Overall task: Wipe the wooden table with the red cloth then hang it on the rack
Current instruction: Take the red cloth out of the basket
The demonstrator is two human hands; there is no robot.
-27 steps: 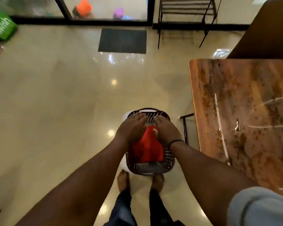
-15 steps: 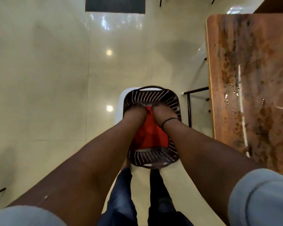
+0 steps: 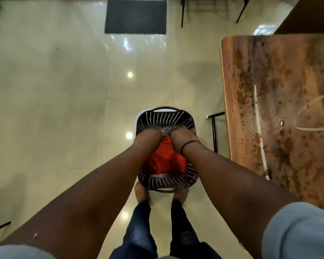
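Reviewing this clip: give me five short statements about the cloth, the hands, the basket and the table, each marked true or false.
1. The red cloth lies inside the dark slotted basket. True.
2. Only the right hand reaches into the basket. False: the left hand is in it too.
3. The wooden table stands to the person's right. True.
4. The cloth is spread on the table. False: it is in the basket.
5. A dark band circles the left wrist. False: it is on the right wrist.
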